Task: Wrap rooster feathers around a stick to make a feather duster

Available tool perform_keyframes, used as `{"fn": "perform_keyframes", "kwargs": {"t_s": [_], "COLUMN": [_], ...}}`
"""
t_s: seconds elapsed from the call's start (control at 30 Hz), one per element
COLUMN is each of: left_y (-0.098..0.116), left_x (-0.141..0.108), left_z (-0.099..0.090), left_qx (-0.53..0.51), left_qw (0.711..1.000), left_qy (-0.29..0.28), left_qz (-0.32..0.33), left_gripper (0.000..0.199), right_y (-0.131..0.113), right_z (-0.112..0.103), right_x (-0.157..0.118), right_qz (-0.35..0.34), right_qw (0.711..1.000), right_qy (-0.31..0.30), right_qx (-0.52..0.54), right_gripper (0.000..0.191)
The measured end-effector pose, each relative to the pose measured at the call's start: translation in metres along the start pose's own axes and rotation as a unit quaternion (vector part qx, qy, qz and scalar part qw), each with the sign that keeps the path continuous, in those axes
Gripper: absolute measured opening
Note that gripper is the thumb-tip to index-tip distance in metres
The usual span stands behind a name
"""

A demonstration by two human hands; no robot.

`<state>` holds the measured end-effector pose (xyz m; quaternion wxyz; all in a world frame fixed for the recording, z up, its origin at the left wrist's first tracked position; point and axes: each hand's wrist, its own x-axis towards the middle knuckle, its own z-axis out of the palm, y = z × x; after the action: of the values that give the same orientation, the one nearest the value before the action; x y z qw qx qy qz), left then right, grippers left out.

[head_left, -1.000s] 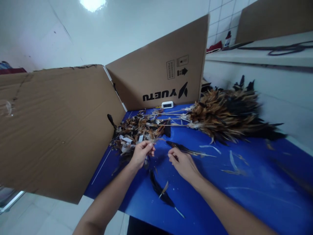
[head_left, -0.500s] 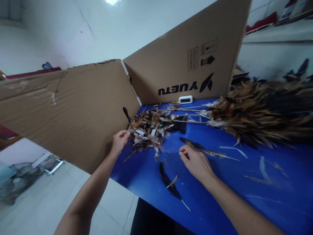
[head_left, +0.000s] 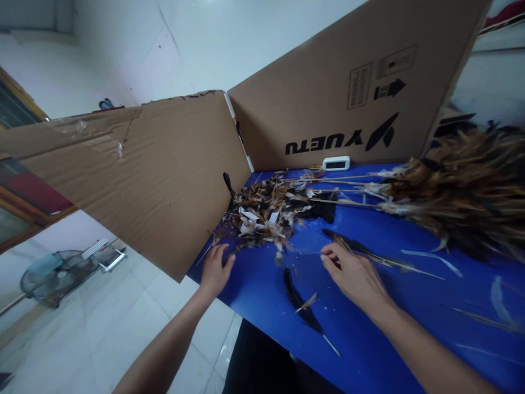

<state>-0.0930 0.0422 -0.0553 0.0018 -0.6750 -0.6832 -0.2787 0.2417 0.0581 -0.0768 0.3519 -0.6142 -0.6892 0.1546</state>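
My left hand [head_left: 216,269] is open, thumb and fingers apart, over the blue tabletop just short of the feather pile [head_left: 262,213]. That pile is a tangle of brown, black and white feathers with white paper scraps, against the cardboard. My right hand [head_left: 348,273] is closed, fingertips curled to the thumb. A faint pale strand [head_left: 305,253] runs left from these fingertips; whether they grip it is unclear. Behind the right hand lies a long dark feather [head_left: 353,244]. Between the hands and nearer me rests a black feather [head_left: 301,306] with a small brown one across it.
Cardboard panels [head_left: 164,175] wall the table's left and back. A small white device [head_left: 336,163] stands at the back panel. Bundled feathers [head_left: 463,186] on thin sticks lie at right. Loose strips and quills are scattered at right. A fan [head_left: 61,276] is on the floor.
My left hand has drawn back from the feather pile toward me and opened its fingers. The right hand keeps nearly the same place on the table. The view has turned left.
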Motion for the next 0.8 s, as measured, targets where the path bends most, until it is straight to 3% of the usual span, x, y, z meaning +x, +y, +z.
{"fn": "perform_keyframes", "kwargs": {"t_s": [0.07, 0.17, 0.33, 0.43, 0.57, 0.6, 0.67, 0.8], "left_y": [0.012, 0.031, 0.067, 0.092, 0.116, 0.116, 0.108, 0.068], "left_x": [-0.004, 0.011, 0.058, 0.073, 0.086, 0.092, 0.11, 0.152], "left_z": [0.011, 0.028, 0.064, 0.084, 0.091, 0.088, 0.081, 0.069], "left_qx": [-0.003, -0.007, 0.006, 0.001, -0.015, -0.008, 0.031, 0.074], "left_qw": [0.998, 0.992, 0.988, 0.983, 0.975, 0.979, 0.994, 0.995], "left_qy": [-0.055, -0.115, -0.128, -0.138, -0.132, -0.11, -0.061, -0.036], "left_qz": [0.044, 0.058, 0.091, 0.122, 0.18, 0.171, 0.083, -0.06], "left_gripper": [0.058, 0.072, 0.068, 0.064, 0.057, 0.052, 0.047, 0.055], "right_y": [-0.001, -0.002, -0.002, 0.0, 0.002, 0.002, 0.001, -0.003], "right_z": [-0.001, -0.002, -0.002, -0.002, -0.002, -0.002, -0.002, -0.003], "right_x": [-0.001, -0.001, 0.001, 0.001, 0.001, 0.001, 0.001, 0.0], "right_qz": [-0.002, 0.0, 0.007, 0.005, 0.002, 0.0, -0.007, -0.014], "right_qw": [1.0, 1.0, 0.999, 0.999, 0.999, 0.999, 0.999, 0.999], "right_qy": [-0.005, -0.016, -0.038, -0.041, -0.046, -0.046, -0.039, -0.025], "right_qx": [-0.003, -0.005, -0.006, -0.004, 0.0, 0.001, -0.001, -0.02], "right_gripper": [0.012, 0.012, 0.012, 0.012, 0.011, 0.011, 0.01, 0.011]}}
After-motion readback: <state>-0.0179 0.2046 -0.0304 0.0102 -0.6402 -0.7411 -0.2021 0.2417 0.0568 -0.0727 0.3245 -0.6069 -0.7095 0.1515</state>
